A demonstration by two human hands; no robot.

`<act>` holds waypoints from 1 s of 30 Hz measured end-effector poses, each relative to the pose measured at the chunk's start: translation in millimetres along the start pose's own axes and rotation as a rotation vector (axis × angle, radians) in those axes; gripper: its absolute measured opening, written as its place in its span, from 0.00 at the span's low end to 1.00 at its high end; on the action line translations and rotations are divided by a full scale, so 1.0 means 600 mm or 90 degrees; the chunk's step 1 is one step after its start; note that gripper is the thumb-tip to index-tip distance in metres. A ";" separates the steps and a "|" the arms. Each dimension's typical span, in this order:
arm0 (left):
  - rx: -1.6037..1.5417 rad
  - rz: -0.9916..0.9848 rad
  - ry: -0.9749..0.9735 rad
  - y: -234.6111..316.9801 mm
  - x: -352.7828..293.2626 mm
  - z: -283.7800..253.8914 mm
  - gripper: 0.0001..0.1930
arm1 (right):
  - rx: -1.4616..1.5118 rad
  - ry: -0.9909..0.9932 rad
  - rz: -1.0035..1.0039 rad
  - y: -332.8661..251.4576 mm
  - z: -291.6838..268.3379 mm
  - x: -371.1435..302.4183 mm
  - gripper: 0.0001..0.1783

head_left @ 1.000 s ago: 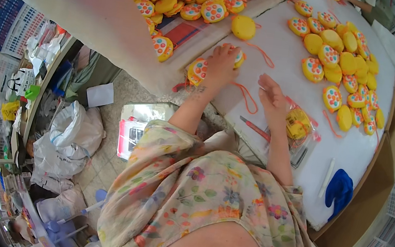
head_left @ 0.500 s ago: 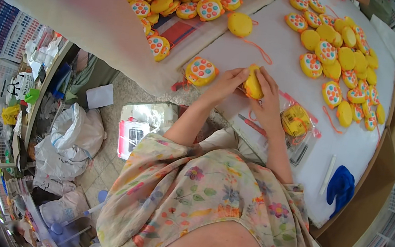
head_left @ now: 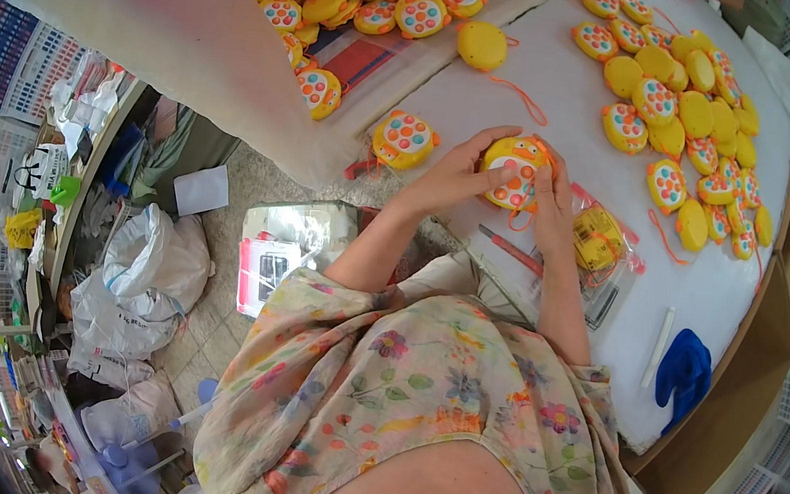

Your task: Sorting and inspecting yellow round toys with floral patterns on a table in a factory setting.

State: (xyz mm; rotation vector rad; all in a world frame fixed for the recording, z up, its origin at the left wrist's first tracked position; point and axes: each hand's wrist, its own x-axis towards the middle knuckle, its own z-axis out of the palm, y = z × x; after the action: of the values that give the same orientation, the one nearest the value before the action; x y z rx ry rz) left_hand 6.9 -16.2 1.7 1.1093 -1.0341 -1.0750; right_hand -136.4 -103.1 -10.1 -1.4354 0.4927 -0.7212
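Holding a yellow toy (head_left: 523, 180), the fingers (head_left: 549, 174) of both hands (head_left: 453, 176) (head_left: 555, 214) curl by the desk's (head_left: 621, 360) near edge; a slipping thumb (head_left: 496, 177) could drop it.

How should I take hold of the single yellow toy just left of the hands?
I'd pinch the toy across opposite sides of its rounded rim, coming from above: it lies buttons up, with no other toy touching it. The left hand is the nearer one.
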 end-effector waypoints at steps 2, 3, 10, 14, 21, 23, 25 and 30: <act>0.023 0.005 0.065 0.003 0.002 0.008 0.25 | 0.010 -0.003 -0.010 0.004 0.002 -0.001 0.27; 0.022 0.005 0.064 0.003 0.002 0.010 0.25 | 0.019 -0.004 -0.020 0.006 0.002 0.000 0.27; -0.048 0.010 0.091 -0.005 0.001 0.004 0.23 | 0.049 -0.068 -0.010 -0.007 0.006 -0.008 0.35; -0.149 -0.039 0.072 0.011 -0.006 0.009 0.25 | 0.025 -0.029 0.022 -0.006 0.007 -0.006 0.41; 0.025 0.041 0.063 -0.003 -0.004 0.004 0.25 | 0.123 -0.019 0.037 -0.007 0.007 -0.005 0.34; 0.029 0.032 0.065 -0.007 -0.003 0.003 0.25 | 0.103 -0.007 0.034 -0.004 0.008 -0.004 0.31; 0.026 0.035 0.074 -0.007 -0.002 0.005 0.23 | 0.083 0.005 0.031 -0.001 0.006 -0.003 0.28; 0.001 0.067 0.123 -0.033 -0.003 0.006 0.19 | 0.005 -0.033 -0.015 0.019 -0.002 -0.005 0.21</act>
State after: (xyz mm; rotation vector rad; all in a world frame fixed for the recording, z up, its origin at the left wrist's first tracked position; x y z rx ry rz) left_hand 0.5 -17.0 -17.5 1.1245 -0.9299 -0.8660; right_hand -137.6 -102.3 -21.6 -1.4506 0.4337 -0.7023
